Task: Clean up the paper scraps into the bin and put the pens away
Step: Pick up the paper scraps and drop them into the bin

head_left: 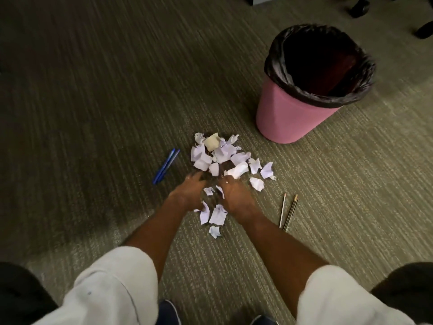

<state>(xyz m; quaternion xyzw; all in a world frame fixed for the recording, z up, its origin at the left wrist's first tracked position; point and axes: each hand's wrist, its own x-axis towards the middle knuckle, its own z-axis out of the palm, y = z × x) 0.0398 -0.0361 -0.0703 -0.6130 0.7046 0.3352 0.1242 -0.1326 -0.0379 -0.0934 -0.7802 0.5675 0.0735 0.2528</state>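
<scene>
Lilac paper scraps (220, 158) on the carpet (93, 95), both grips low among them.

I see the scraps heaped on the grey-green carpet, with some loose pieces nearer to me, between the two wrists. The left grip (189, 192) is at the near-left edge of the heap, fingers stretched forward and holding nothing that I can see. The right grip (234, 195) is just beside it at the near-right edge, but it is blurred and I cannot tell if it pinches a scrap. The pink bin (285, 113), lined with a black bag (276, 59), stands upright beyond the heap to the right, apart from it. Two blue pens (166, 166) lie side by side left of the heap. Two pencils (288, 212) lie side by side just right of the right forearm. White sleeves (112, 285) are pushed up both arms.
</scene>
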